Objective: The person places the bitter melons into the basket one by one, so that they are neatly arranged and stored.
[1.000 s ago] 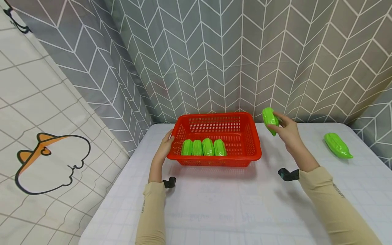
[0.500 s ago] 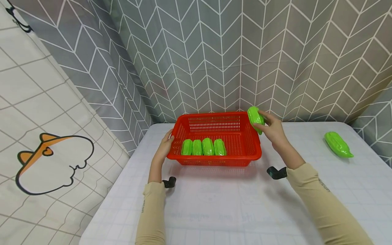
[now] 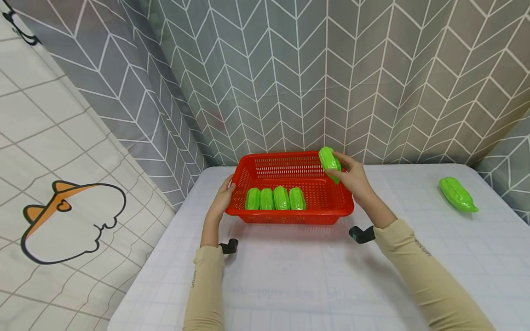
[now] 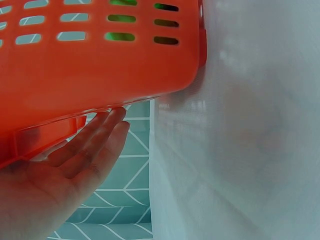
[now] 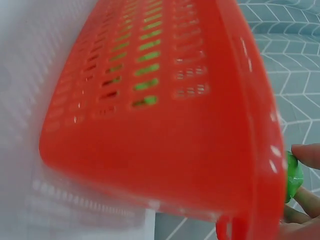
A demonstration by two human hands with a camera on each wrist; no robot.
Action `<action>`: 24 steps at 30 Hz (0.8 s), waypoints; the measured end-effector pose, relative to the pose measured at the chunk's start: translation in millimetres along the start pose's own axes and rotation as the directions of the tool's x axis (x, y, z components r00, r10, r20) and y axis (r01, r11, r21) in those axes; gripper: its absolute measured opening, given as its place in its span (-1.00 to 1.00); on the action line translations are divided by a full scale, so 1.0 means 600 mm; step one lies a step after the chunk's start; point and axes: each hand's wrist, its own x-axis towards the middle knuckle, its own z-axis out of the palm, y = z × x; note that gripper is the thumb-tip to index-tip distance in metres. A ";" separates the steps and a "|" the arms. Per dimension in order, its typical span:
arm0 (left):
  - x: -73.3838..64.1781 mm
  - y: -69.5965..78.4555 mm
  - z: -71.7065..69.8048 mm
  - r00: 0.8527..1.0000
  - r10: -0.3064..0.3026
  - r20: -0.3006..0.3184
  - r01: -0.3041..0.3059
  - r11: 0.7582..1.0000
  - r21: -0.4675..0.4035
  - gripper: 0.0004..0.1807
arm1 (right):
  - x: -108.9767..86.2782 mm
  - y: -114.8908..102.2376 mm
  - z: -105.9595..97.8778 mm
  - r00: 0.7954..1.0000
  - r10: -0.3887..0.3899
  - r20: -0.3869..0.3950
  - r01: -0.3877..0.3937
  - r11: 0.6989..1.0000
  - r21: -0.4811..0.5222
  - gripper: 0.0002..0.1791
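Observation:
A red plastic basket with slotted walls stands at the middle back of the table. Inside it, along the left front, several bright green ridged bitter melons lie side by side. My left hand holds the basket's left end; the left wrist view shows its fingers against the rim from outside. Above the right part of the basket, my right hand pinches another bitter melon between thumb and fingers, tip tilted down. In the right wrist view the basket wall hides most of that bitter melon.
One more bitter melon lies on the white table at the far right. A grey curtain with white zigzag lines hangs right behind the basket. Black wrist camera mounts stick out beside both sleeves.
My right hand has carried its bitter melon leftward, from beside the basket, across the right rim, to over the basket's right part. My left hand and the basket have stayed put.

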 end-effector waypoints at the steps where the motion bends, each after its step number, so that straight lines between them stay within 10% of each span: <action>1: 0.000 0.000 0.000 1.000 0.000 0.000 0.000 1.000 0.000 -0.41 | 0.001 0.000 0.003 1.000 0.002 0.005 -0.002 1.000 -0.003 -0.27; 24: -0.003 0.010 -0.004 0.999 -0.036 0.018 0.037 0.999 -0.015 -0.41 | 0.016 0.020 0.069 0.995 0.034 0.098 -0.030 0.999 -0.044 -0.29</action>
